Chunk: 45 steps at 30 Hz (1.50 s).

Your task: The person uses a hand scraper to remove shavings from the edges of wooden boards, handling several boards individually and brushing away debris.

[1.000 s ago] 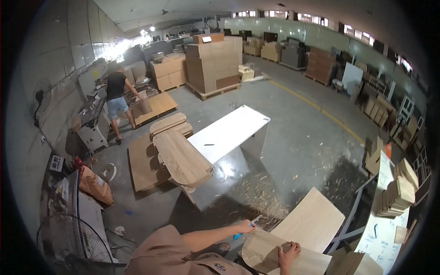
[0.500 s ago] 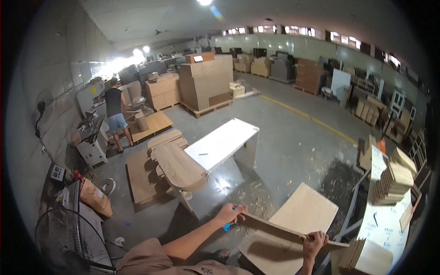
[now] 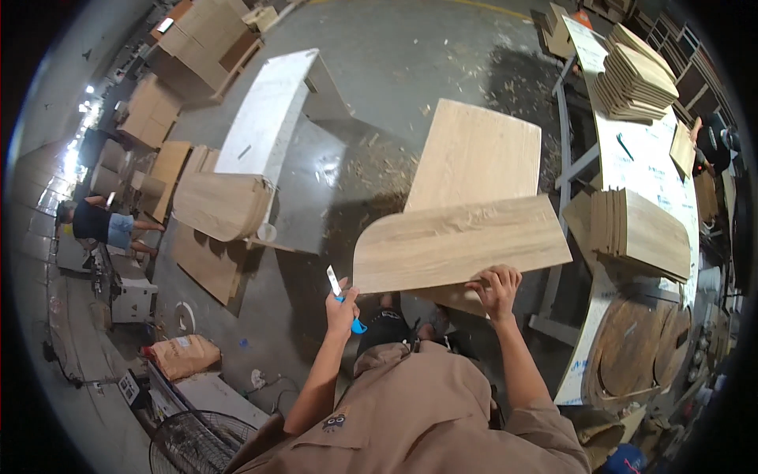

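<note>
A wood-grain board with one rounded corner is held up in front of me, its broad face showing. My right hand grips its near edge toward the right, fingers on top. At the board's left end, my left hand is closed round a blue-handled utility knife, its pale blade pointing away from me. That hand's fingertips reach the board's near left corner; whether they also grip it I cannot tell. Beyond and partly under the held board is another wood-grain panel.
A white bench at left carries stacked rounded boards. On the long table at right are more board stacks. Wood shavings litter the floor. A fan stands lower left. One person is far left, another far right.
My view has tipped down and rotated. The board, seen almost edge-on before, now shows its broad face. The knife's blade has come into sight in my left hand.
</note>
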Tool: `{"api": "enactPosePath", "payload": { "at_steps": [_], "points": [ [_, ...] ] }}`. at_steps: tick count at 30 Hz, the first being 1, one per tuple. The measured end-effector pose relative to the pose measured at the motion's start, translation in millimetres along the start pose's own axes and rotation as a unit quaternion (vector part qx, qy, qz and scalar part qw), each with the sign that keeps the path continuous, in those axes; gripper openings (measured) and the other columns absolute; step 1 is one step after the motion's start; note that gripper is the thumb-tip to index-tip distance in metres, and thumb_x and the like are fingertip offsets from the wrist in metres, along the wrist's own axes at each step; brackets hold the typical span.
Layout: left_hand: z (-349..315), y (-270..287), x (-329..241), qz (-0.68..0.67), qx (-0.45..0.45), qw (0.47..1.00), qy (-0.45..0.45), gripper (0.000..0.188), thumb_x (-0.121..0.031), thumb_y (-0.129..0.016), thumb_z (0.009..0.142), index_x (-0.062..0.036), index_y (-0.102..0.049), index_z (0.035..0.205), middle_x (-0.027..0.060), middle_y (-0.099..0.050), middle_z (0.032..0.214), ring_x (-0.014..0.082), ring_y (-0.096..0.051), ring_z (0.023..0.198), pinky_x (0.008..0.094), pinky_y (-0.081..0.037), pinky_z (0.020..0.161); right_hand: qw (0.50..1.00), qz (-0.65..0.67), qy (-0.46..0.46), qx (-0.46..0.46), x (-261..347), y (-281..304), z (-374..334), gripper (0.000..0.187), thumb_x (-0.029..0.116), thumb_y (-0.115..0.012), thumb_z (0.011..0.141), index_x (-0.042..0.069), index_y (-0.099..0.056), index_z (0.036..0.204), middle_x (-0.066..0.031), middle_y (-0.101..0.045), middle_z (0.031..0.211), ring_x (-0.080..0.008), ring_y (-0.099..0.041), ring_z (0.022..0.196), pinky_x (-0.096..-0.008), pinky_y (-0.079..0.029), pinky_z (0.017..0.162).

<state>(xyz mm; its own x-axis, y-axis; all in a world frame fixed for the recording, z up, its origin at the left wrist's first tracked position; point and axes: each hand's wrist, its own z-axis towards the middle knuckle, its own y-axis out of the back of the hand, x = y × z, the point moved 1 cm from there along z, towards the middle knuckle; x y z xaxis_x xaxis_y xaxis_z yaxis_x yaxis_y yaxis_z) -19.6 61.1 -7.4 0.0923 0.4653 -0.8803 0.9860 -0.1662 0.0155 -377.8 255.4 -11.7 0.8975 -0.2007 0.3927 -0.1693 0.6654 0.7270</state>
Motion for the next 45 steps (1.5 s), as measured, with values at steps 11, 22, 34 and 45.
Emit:
{"api": "enactPosePath", "payload": {
  "at_steps": [11,22,34,45],
  "points": [
    [-31,-4,-4,-0.071,0.122,0.986,0.093,0.014,-0.013,-0.07,0.105,-0.0041,-0.063,0.114,0.0102,-0.072,0.096,0.0105,-0.055,0.054,0.0296,-0.047,0.05,0.901,0.293,-0.276,0.158,28,-29,29,0.048,0.022,-0.084,0.097,0.005,-0.069,0.138,-0.0142,-0.073,0.132,-0.0292,-0.07,0.114,-0.0439,-0.057,0.101],
    [-71,-60,-28,-0.098,0.277,0.943,0.155,0.019,-0.004,-0.07,0.101,-0.004,-0.059,0.116,0.0088,-0.067,0.092,0.0137,-0.059,0.057,0.0313,-0.048,0.052,0.56,0.652,-0.305,0.41,161,-54,42,0.02,0.019,-0.074,0.109,0.0,-0.072,0.113,-0.0018,-0.072,0.09,-0.0084,-0.067,0.075,-0.0277,-0.059,0.063],
    [-88,-79,-23,-0.036,0.336,0.93,0.145,0.016,-0.015,-0.072,0.103,-0.0075,-0.058,0.104,0.001,-0.056,0.079,0.0129,-0.056,0.061,0.0299,-0.051,0.059,0.579,0.644,-0.414,0.28,151,-16,11,0.024,0.024,-0.073,0.111,0.001,-0.078,0.106,0.0018,-0.071,0.085,-0.0049,-0.061,0.075,-0.0255,-0.052,0.066],
    [-89,-77,-27,0.024,0.458,0.875,0.153,0.014,-0.015,-0.069,0.106,-0.0062,-0.06,0.1,-0.0013,-0.055,0.075,0.0084,-0.051,0.061,0.0266,-0.043,0.057,0.567,0.662,-0.487,0.06,123,-21,-9,0.031,0.032,-0.068,0.113,0.003,-0.076,0.115,-0.0065,-0.078,0.108,-0.0149,-0.071,0.099,-0.0342,-0.057,0.096]
  ]
}}
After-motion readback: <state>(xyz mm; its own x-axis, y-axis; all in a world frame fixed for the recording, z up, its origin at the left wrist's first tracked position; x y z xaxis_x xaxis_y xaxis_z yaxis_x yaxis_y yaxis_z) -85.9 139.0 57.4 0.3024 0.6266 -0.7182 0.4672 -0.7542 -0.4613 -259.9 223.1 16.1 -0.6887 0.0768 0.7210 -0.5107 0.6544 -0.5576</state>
